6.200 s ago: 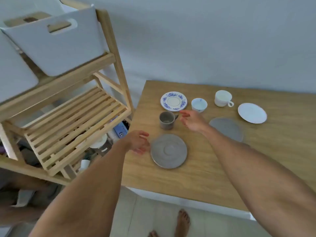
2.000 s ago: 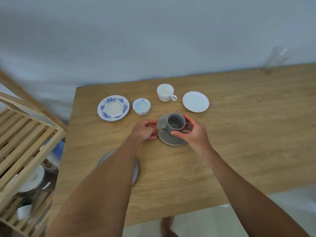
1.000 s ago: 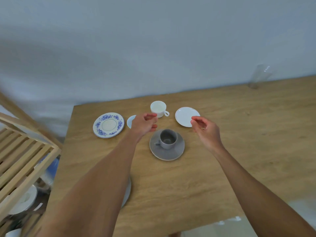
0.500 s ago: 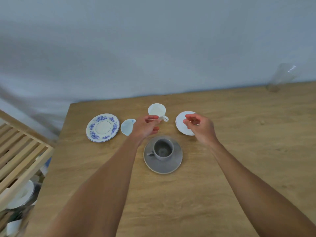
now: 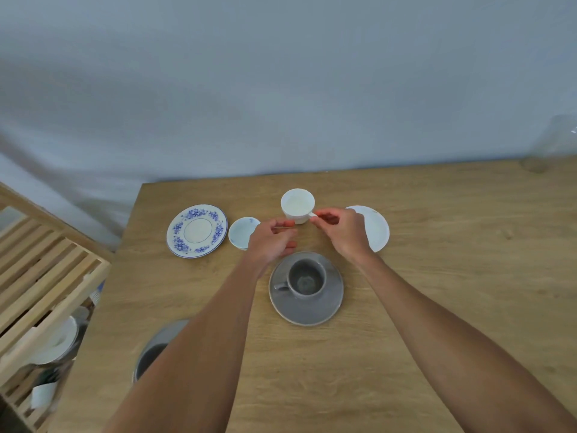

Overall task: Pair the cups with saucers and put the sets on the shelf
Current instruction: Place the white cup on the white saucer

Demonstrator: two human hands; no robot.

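Standing off the table's left edge is a slatted wooden shelf (image 5: pixel 43 276). Near the table's (image 5: pixel 437 307) back edge, from left, sit a blue-patterned saucer (image 5: pixel 197 230), a small handleless cup (image 5: pixel 242 232), a white cup (image 5: pixel 297 205) and a white saucer (image 5: pixel 376 228). The left hand (image 5: pixel 271 242), fingers loosely curled and holding nothing, nears the white cup; the right hand's (image 5: pixel 343 232) fingers pinch at its handle. Closer in, a grey cup (image 5: pixel 306 278) rests on its grey saucer (image 5: pixel 306 307). Glazed ceramic likely handles light, rigid, slippery and breakable; the handle or body seems safest.
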